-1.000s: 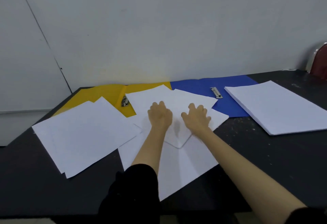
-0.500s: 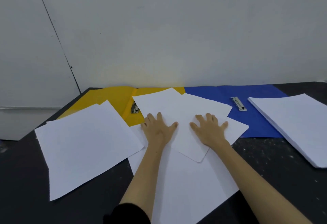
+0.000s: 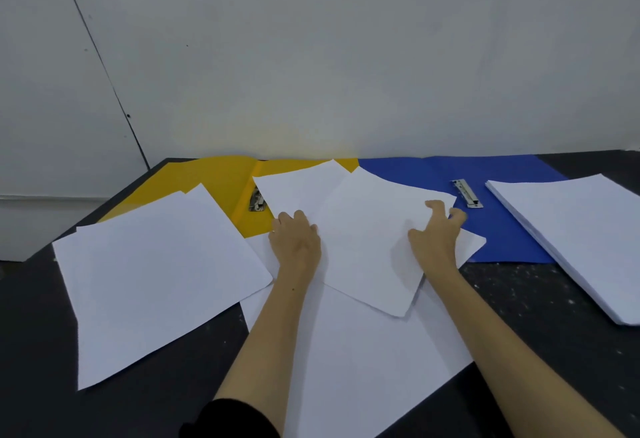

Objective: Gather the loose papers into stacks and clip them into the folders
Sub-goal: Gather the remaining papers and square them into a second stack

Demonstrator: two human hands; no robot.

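A: Status of hands?

B: Left hand (image 3: 296, 243) laid on the loose papers (image 3: 367, 240) at centre, fingers curved over the left edge of the top sheet; whether gripping or only pressing, cannot tell. Right hand (image 3: 437, 235) at the right edge of the same sheet, fingers curled, apparently pinching that edge.

A: Location of task items?

B: Loose papers fanned at centre of the dark surface (image 3: 540, 306), overlapping both open folders. Yellow folder (image 3: 214, 176) at rear left, metal clip (image 3: 257, 199) partly covered. Blue folder (image 3: 498, 229) at rear right, clip bar (image 3: 467, 193) exposed. Second spread of sheets (image 3: 156, 278) at left. Squared stack (image 3: 585, 236) at right, overlapping the blue folder.

A: Handling properties?

B: Probably light, thin, limp; likely to slide sheet over sheet and to crease if pinched hard. No rigidity to be expected from a single sheet.

A: Recommended hold?

B: Opposite long edges, palms inward, to sweep sheets together. Then grip near corners, stand upright and tap square before clipping.
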